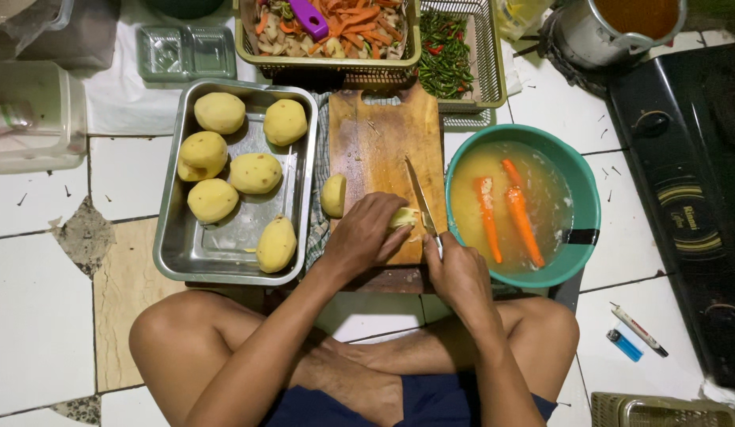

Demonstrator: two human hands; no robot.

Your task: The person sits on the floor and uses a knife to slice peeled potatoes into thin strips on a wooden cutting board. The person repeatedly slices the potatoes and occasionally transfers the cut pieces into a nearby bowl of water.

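Pressing down at the centre of the frame, the left hand curls its fingers over a peeled potato piece on the wooden board. Just right of it, the right hand is wrapped tight around the handle of a knife, whose blade points up the frame and lies against the piece. A potato half sits at the board's left edge. Left of the board, a steel tray holds six peeled potatoes. Right of it, a teal bowl of cloudy water holds carrots. At the top, a basket carries peelings, and another holds green chillies. A lighter lies at lower right.
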